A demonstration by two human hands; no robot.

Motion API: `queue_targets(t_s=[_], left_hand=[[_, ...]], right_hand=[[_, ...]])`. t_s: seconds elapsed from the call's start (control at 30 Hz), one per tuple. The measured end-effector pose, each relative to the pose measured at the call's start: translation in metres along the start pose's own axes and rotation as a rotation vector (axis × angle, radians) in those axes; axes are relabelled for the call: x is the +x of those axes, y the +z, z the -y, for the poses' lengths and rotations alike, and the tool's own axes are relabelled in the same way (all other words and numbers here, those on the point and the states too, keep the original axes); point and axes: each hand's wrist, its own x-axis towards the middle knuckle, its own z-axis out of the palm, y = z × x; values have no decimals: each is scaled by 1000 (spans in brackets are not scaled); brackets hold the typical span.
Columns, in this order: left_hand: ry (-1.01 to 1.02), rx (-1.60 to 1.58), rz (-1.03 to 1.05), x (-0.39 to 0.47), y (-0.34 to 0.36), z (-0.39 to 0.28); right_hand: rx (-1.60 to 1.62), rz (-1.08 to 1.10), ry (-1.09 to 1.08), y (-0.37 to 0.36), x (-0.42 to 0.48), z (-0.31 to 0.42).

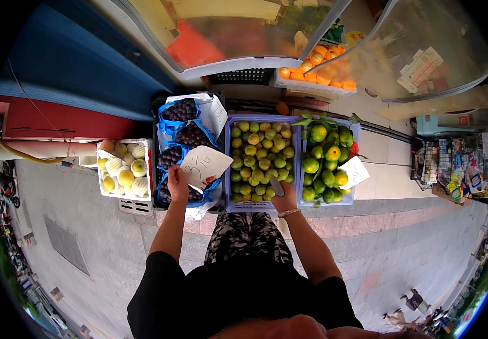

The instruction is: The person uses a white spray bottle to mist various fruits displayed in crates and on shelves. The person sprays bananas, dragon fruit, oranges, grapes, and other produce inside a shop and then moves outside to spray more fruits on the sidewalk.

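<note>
My left hand point(177, 183) grips the edge of a pale cardboard sign point(205, 166) with handwriting on it, held over the grapes. In my right hand point(285, 197) is a small grey flat object point(276, 186), rounded at its end; I cannot tell what it is. That hand is over the front right of a purple plastic crate point(263, 207) filled with small round green fruit point(264, 164). Dark grapes point(181, 110) in blue wrapping fill the black crate to its left. Green citrus fruit point(318, 133) with leaves lies in another purple crate on the right, with a white handwritten card point(354, 173) on it.
A white crate of yellow fruit in foam nets point(126, 175) stands far left. Behind are a tray of orange fruit point(322, 77) and clear plastic door curtains point(244, 38). Packaged goods point(455, 163) sit far right. People point(415, 301) are on the pavement at lower right.
</note>
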Motion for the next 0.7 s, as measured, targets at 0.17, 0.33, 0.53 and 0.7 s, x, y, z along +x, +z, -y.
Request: queue_targets(t_s=[0.17,0.33,0.53,0.7], left_hand=[[-210,28,-149,-84,-77,25],[-292,108,-115,-114,-98,33],[-253,-10,-65,-106,-81,28],[-222,-19,79,-74,-49,20]], right_hand=[[165,-24,272,11,25,29],[-14,41,-35,48,20,51],[135,-145,242,25,42,33],[9,-18,-1,23,2,39]])
